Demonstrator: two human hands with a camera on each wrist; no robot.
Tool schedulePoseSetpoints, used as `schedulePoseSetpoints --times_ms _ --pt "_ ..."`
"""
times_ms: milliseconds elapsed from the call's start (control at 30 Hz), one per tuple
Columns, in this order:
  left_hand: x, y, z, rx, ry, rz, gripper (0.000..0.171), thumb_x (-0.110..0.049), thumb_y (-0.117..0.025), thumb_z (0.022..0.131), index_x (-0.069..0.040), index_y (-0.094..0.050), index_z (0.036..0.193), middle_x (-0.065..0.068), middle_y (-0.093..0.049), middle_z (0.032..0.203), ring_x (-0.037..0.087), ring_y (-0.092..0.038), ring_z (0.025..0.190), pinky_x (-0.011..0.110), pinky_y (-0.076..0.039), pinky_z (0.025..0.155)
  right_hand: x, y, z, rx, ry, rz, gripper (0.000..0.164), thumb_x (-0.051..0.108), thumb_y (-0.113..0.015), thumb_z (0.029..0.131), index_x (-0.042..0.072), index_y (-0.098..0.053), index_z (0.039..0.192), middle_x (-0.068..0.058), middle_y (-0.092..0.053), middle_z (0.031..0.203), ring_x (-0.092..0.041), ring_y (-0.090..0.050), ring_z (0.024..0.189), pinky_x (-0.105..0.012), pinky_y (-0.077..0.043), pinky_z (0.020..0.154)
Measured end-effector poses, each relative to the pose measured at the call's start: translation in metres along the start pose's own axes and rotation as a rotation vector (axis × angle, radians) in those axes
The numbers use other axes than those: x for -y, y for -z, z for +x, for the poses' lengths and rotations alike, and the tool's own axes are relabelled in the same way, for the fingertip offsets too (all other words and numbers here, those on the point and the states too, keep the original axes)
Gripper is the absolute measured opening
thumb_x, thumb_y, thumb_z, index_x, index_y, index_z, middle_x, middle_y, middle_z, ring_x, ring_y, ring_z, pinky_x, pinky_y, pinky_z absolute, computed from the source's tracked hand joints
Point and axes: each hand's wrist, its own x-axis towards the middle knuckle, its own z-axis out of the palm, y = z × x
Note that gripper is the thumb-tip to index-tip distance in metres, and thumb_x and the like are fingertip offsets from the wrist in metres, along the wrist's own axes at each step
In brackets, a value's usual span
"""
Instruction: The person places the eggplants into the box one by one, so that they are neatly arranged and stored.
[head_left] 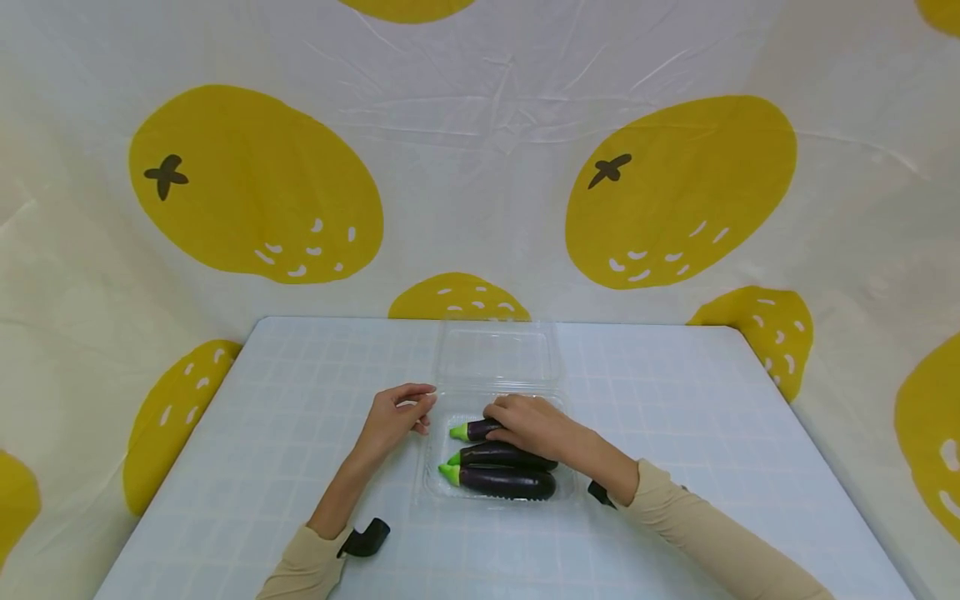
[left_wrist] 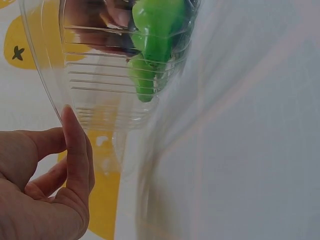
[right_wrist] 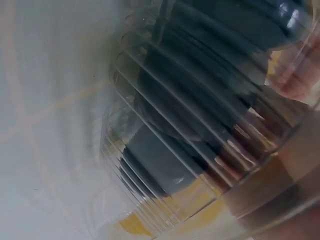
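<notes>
A clear plastic clamshell container [head_left: 429,487] stands on the table with three dark purple, green-capped eggplants in it. The near eggplant [head_left: 506,482] and the middle eggplant [head_left: 495,454] lie side by side. Over the far eggplant [head_left: 480,430], my right hand [head_left: 532,421] curls its fingers and grips it, hiding its right end. At the container's left side, my left hand [head_left: 393,417] pinches the rim between thumb and forefinger. Green caps [left_wrist: 155,30] show through the ribbed wall in the left wrist view. The right wrist view shows dark eggplant [right_wrist: 195,85] behind the blurred wall.
The container's hinged lid [head_left: 497,354] lies folded back toward the table's far edge. A white, faintly checked cloth covers the table [head_left: 652,392]. Behind it hangs a white sheet [head_left: 472,200] with yellow fruit prints. Black straps with cameras [head_left: 365,538] sit at both wrists.
</notes>
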Motion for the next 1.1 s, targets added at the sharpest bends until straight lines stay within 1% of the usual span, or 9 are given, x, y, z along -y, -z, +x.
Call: schedulePoseSetpoints --times_ms 233,367,500,667,867,967,1100 --pt "0.000 -0.003 0.000 -0.006 0.004 0.001 0.034 -0.009 -0.070 0.098 0.011 -0.065 0.126 0.031 -0.065 0.106 0.012 -0.063 0.063 0.024 -0.058 0.059 0.000 0.000 -0.007 -0.038 0.030 -0.028 0.024 0.023 -0.068 0.101 0.006 -0.071 0.118 -0.006 -0.072 0.110 -0.020 -0.068 0.098 -0.032 -0.059 0.081" --pt "-0.001 -0.003 -0.001 -0.008 0.004 0.007 0.034 -0.010 -0.071 0.098 0.010 -0.066 0.126 0.030 -0.066 0.106 0.013 -0.063 0.063 0.024 -0.058 0.060 -0.003 0.001 -0.012 -0.085 0.061 -0.038 0.024 0.020 -0.069 0.100 0.004 -0.070 0.118 -0.007 -0.071 0.113 -0.021 -0.068 0.102 -0.032 -0.058 0.085" --pt "-0.002 -0.004 -0.003 -0.012 0.010 0.009 0.035 -0.010 -0.072 0.098 0.009 -0.066 0.126 0.030 -0.066 0.106 0.014 -0.063 0.064 0.024 -0.058 0.060 -0.005 0.005 -0.017 -0.134 0.082 -0.039 0.022 0.018 -0.071 0.099 0.004 -0.072 0.115 -0.006 -0.071 0.111 -0.019 -0.068 0.100 -0.031 -0.058 0.085" --pt "-0.003 -0.004 -0.002 -0.019 0.017 0.009 0.034 -0.010 -0.072 0.097 0.009 -0.067 0.125 0.029 -0.066 0.104 0.015 -0.063 0.064 0.024 -0.058 0.059 -0.007 0.011 -0.025 -0.175 0.058 -0.011 0.018 0.016 -0.072 0.098 0.004 -0.073 0.112 -0.005 -0.071 0.108 -0.018 -0.068 0.097 -0.031 -0.058 0.082" --pt "-0.002 -0.003 -0.002 -0.017 0.021 0.012 0.035 -0.010 -0.072 0.097 0.009 -0.066 0.126 0.029 -0.066 0.106 0.014 -0.063 0.064 0.024 -0.058 0.060 -0.015 0.011 -0.036 -0.272 0.040 -0.018 0.015 0.012 -0.076 0.094 0.005 -0.073 0.107 -0.004 -0.070 0.103 -0.019 -0.066 0.093 -0.032 -0.058 0.080" --pt "-0.002 -0.003 -0.002 -0.014 0.025 0.010 0.036 -0.011 -0.072 0.097 0.009 -0.066 0.126 0.029 -0.066 0.106 0.014 -0.063 0.064 0.024 -0.058 0.060 -0.019 0.012 -0.042 -0.319 0.023 -0.018 0.014 0.009 -0.077 0.092 0.005 -0.073 0.105 -0.004 -0.070 0.102 -0.020 -0.066 0.094 -0.034 -0.058 0.081" --pt "-0.003 -0.003 -0.002 -0.012 0.030 0.006 0.035 -0.010 -0.072 0.097 0.009 -0.066 0.126 0.029 -0.066 0.106 0.014 -0.063 0.064 0.024 -0.058 0.060 -0.027 0.012 -0.048 -0.424 0.042 -0.036 0.017 0.002 -0.081 0.086 0.005 -0.073 0.101 -0.004 -0.070 0.099 -0.021 -0.066 0.093 -0.035 -0.058 0.078"
